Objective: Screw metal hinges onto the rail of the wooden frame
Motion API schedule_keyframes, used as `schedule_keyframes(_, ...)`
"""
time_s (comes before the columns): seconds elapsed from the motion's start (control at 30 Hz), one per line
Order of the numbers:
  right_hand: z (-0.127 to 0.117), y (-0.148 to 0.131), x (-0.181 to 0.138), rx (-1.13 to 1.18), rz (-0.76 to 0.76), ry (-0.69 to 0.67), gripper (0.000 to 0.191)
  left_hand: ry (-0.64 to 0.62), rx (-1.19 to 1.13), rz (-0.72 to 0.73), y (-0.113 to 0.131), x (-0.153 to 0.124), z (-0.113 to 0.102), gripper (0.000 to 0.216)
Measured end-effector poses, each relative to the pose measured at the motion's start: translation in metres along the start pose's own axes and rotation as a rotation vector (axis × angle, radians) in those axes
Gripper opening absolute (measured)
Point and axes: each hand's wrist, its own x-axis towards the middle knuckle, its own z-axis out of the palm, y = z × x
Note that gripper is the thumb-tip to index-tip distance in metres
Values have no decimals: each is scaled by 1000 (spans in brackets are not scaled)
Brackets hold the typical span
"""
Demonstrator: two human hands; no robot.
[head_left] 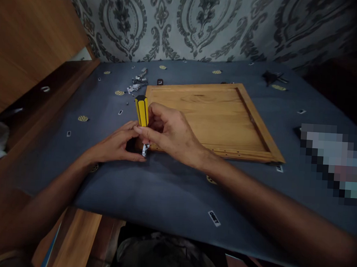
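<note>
My right hand (pixel 174 131) is closed round a screwdriver with a yellow and black handle (pixel 142 112), which stands nearly upright over the near left corner of a framed wooden panel (pixel 204 115). Below it, a small shiny metal hinge-like piece (pixel 145 149) sits at that corner. My left hand (pixel 120 142) is at the same corner, its thumb stretched out by the metal piece and its fingers close to the screwdriver. The screwdriver's tip is hidden behind my fingers, and I cannot tell whether the left fingers grip anything firmly.
A pile of metal fittings (pixel 137 82) lies beyond the panel's left edge. Farther right is a dark object (pixel 272 78), and a pixelated item (pixel 337 159) lies at the right. Wooden furniture (pixel 36 40) borders the blue cloth (pixel 168 193) on the left; a patterned wall (pixel 173 24) stands behind.
</note>
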Motion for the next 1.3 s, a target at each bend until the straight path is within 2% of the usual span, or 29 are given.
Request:
schedule_keyframes(0.17,-3,-2,1,-5,-9,-19,42,-6,23,4,-1,-1,0,53)
schedule_keyframes(0.37,-17,-10,5,44,-13,-212,37,-18,18,0,1,0,-1,50)
schedule_keyframes(0.43,-20,-13,5,49,-23,-224,38,-9,25,3,0,0,-1,48)
schedule_keyframes(0.57,-17,-16,2,-42,-30,-130,38,2,13,2,0,-1,-1,46)
schedule_keyframes(0.77,-2,-12,-4,-276,-181,88,38,-18,-31,-4,3,0,-1,48)
schedule_keyframes(0.9,3,-11,-7,-227,-171,157,39,-8,-7,-10,2,-1,-1,51)
schedule_keyframes(1.07,-1,-27,-5,-183,-150,295,32,-31,14,3,0,-1,-1,48)
schedule_keyframes(1.13,-3,-28,-3,-188,-161,305,31,-29,17,0,-1,-1,-1,46)
schedule_keyframes(1.3,-2,-11,0,-247,-194,215,36,-5,12,38,-2,0,-1,49)
